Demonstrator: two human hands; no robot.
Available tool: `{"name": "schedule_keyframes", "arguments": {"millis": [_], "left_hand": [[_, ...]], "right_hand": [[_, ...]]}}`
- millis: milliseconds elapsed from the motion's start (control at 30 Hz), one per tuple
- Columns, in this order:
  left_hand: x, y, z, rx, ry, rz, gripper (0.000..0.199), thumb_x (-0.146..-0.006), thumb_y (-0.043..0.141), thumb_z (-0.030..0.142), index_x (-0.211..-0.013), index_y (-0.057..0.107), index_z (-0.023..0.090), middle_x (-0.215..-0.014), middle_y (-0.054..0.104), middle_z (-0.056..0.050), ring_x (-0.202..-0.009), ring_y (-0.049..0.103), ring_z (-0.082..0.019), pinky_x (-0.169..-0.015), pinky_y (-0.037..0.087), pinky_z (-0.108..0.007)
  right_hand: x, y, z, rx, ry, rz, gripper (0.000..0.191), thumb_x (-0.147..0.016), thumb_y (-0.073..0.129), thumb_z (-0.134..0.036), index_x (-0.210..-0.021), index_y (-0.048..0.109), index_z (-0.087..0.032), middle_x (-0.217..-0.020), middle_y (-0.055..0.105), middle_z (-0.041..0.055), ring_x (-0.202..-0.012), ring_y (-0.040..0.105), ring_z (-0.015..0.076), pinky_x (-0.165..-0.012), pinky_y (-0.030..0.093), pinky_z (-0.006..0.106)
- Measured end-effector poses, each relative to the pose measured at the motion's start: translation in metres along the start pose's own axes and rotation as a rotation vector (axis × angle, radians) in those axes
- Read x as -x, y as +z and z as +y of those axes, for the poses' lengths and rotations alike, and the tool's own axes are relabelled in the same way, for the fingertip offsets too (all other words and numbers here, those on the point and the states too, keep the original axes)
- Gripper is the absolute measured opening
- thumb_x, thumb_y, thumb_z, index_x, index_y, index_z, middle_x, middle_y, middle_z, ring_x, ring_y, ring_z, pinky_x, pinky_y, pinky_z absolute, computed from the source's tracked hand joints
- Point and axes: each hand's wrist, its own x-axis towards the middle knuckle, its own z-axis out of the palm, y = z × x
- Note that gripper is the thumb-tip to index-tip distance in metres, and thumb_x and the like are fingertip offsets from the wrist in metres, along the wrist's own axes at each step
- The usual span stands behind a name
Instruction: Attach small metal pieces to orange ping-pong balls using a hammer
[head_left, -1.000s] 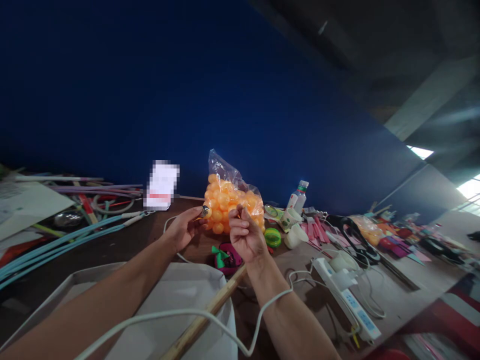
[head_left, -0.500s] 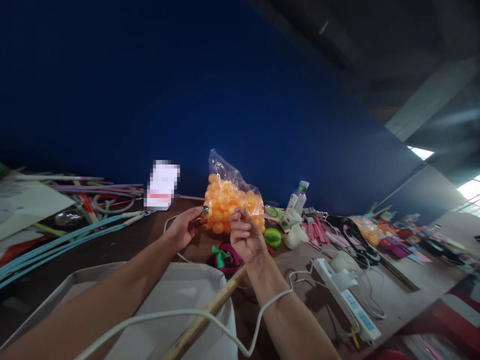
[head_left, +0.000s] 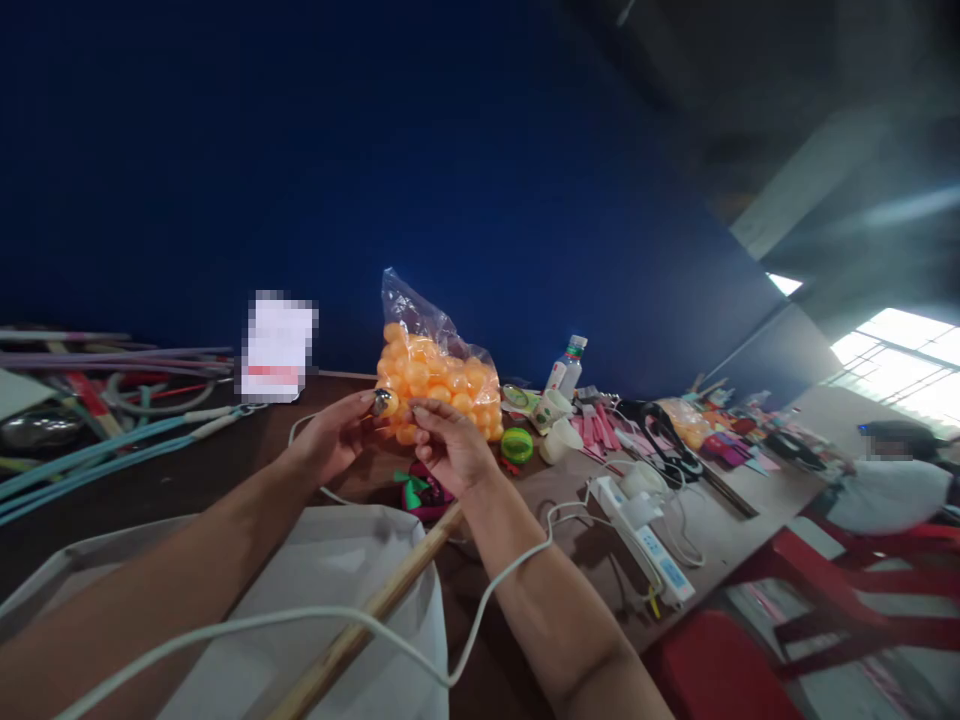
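Note:
My left hand [head_left: 331, 438] is closed, pinching a small shiny silver ball [head_left: 385, 402] at its fingertips. Just to the right, the thumb and fingers of my right hand [head_left: 456, 446] are pressed together close to the ball; whatever they hold is too small to make out. Behind both hands stands a clear plastic bag [head_left: 420, 370] full of orange balls, partly covered by the fingers. Below my right hand lies a dark purple item [head_left: 435, 497] with a green bow. A green striped ball [head_left: 517, 446] sits to the right of the bag.
A white bin [head_left: 360, 560] stands in front, crossed by a wooden stick [head_left: 375, 610] and a white cable [head_left: 330, 612]. Blue-coated rods [head_left: 112, 455] lie left. Rightward are a bottle [head_left: 568, 368], a power strip [head_left: 652, 550], red chairs [head_left: 817, 575] and another person [head_left: 892, 490].
The view has turned to the right. My right hand's fingers, raised and curled before, now point left and sit nearer the silver ball. My left hand still holds the ball.

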Motion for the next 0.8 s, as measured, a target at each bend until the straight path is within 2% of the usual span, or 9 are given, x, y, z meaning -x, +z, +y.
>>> {"name": "schedule_keyframes", "arguments": {"millis": [133,333,500,700,800], "left_hand": [[0.001,0.001,-0.001,-0.058,-0.013,-0.082,0.016,-0.081,0.062,0.021,-0.092,0.072,0.016,-0.090,0.073,-0.008,-0.081,0.068,-0.019,-0.071,0.057,-0.027],[0.001,0.004,-0.006,-0.113,-0.035,-0.194,0.018,-0.082,0.062,0.023,-0.095,0.072,0.018,-0.097,0.073,-0.011,-0.084,0.069,-0.024,-0.075,0.058,-0.034],[0.000,0.003,-0.008,-0.119,-0.032,-0.195,0.013,-0.081,0.064,0.022,-0.090,0.072,0.017,-0.083,0.071,-0.009,-0.077,0.069,-0.021,-0.071,0.058,-0.031],[0.003,0.007,-0.007,-0.127,-0.063,-0.158,0.013,-0.081,0.063,0.021,-0.090,0.071,0.016,-0.084,0.072,-0.008,-0.077,0.070,-0.023,-0.074,0.058,-0.036],[0.005,0.011,-0.005,-0.140,-0.059,-0.156,0.012,-0.082,0.062,0.021,-0.087,0.071,0.016,-0.082,0.072,-0.008,-0.076,0.070,-0.022,-0.073,0.058,-0.034]], "right_hand": [[-0.002,-0.002,0.004,0.089,-0.038,0.030,0.023,-0.062,0.080,-0.019,-0.080,0.065,-0.015,-0.073,0.070,0.0011,-0.047,0.053,0.0042,-0.037,0.038,0.012],[-0.006,-0.006,0.007,0.161,-0.047,0.107,0.029,-0.060,0.081,-0.023,-0.083,0.064,-0.016,-0.071,0.067,-0.0011,-0.047,0.052,0.0039,-0.038,0.038,0.012],[-0.006,-0.007,0.009,0.224,-0.029,0.086,0.029,-0.061,0.080,-0.026,-0.084,0.065,-0.016,-0.070,0.067,-0.0011,-0.045,0.048,0.0033,-0.036,0.033,0.012],[-0.007,-0.008,0.007,0.191,0.026,0.070,0.024,-0.063,0.078,-0.024,-0.082,0.066,-0.016,-0.071,0.068,0.0003,-0.043,0.044,0.0020,-0.034,0.029,0.011],[-0.006,-0.008,0.006,0.163,0.054,0.056,0.022,-0.063,0.077,-0.023,-0.080,0.066,-0.015,-0.070,0.067,-0.0009,-0.042,0.042,0.0011,-0.035,0.028,0.010]]}}
